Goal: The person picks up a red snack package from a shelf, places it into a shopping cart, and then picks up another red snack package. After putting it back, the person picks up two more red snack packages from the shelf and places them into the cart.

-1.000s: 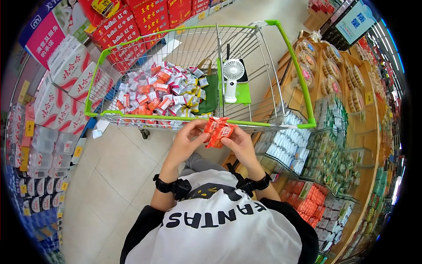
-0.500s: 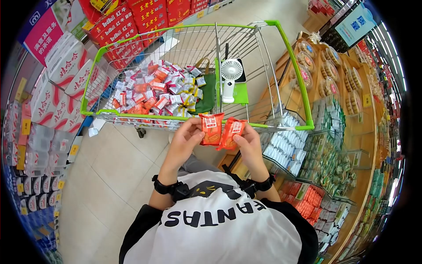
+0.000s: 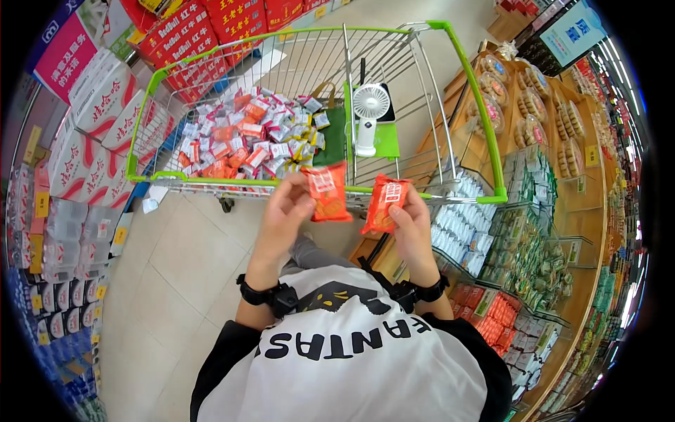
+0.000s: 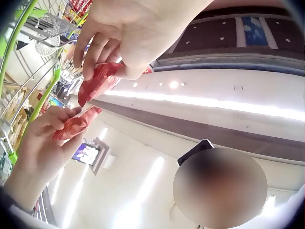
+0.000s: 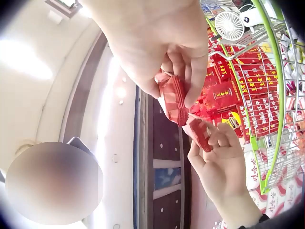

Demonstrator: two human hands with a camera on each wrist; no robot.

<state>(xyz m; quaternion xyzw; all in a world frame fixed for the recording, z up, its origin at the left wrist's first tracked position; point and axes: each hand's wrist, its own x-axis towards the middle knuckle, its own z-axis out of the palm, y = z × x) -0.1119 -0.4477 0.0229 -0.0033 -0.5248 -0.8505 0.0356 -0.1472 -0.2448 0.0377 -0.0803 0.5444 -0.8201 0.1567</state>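
In the head view my left hand (image 3: 281, 214) pinches an orange-red snack packet (image 3: 328, 193) between thumb and fingers. A second orange-red packet (image 3: 385, 204), with a white printed label, is pinched in my right hand (image 3: 413, 228). The two packets face up, side by side with a gap between them, near the cart's green front rail. Both wrist views show thumb and fingers gripping the packets' edges. Beyond the hands, the shopping cart (image 3: 267, 184) holds a heap of small wrapped snacks (image 3: 246, 133) in white, orange and yellow.
In the cart a white handheld fan (image 3: 369, 116) lies by a dark green bag (image 3: 332, 137). Shelves of packaged snacks (image 3: 524, 225) run along the right. White cartons (image 3: 88, 162) are stacked at left, and red drink boxes (image 3: 183, 49) stand behind the cart.
The two packets, at first overlapping together, have been drawn apart. My left hand has moved left and up with one; my right hand has moved right with the other.
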